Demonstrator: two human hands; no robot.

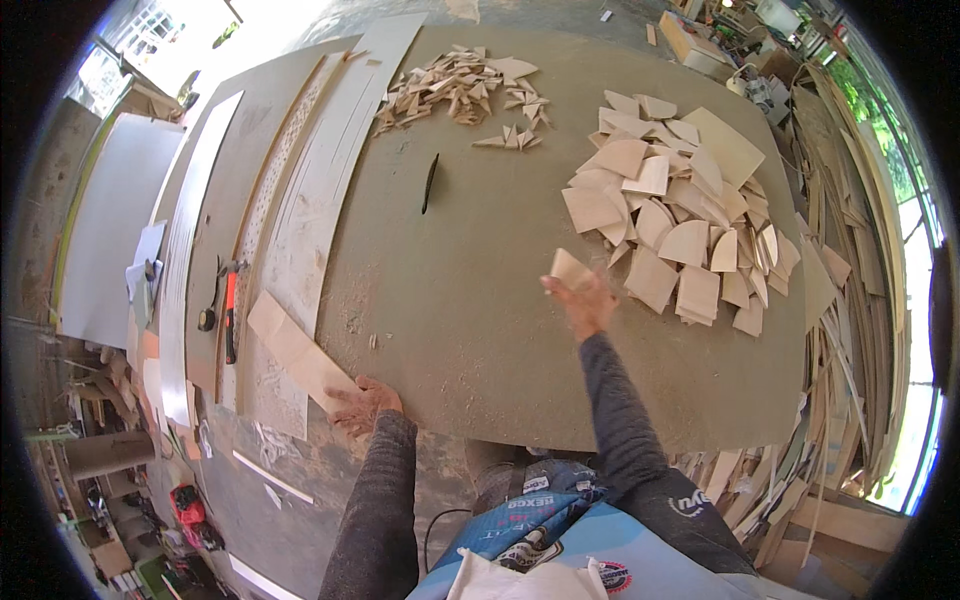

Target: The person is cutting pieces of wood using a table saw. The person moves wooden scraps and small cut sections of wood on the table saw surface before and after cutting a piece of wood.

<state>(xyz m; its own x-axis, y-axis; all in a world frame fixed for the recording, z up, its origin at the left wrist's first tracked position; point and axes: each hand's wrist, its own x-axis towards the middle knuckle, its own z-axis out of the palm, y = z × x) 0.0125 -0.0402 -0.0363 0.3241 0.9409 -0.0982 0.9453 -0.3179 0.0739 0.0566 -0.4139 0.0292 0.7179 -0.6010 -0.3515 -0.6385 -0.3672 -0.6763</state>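
My right hand [587,303] is closed on a small piece of pale plywood [571,270], held just left of a large pile of cut plywood pieces [684,243], several with one rounded edge. At the table's near edge, my left hand [366,407] grips the near end of a long plywood strip [295,345]. That strip lies slanted over a whitish board [322,190]. A dark, thin tool like a pen or knife [430,184] rests on the table between the hands and the far offcuts.
Small pointed wood offcuts [455,88] are heaped at the table's far side. An orange-and-black cutter [231,312] and a tape measure [207,318] lie on the left, near a long metal straightedge [200,240]. Stacked boards [850,270] stand beyond the table's right edge.
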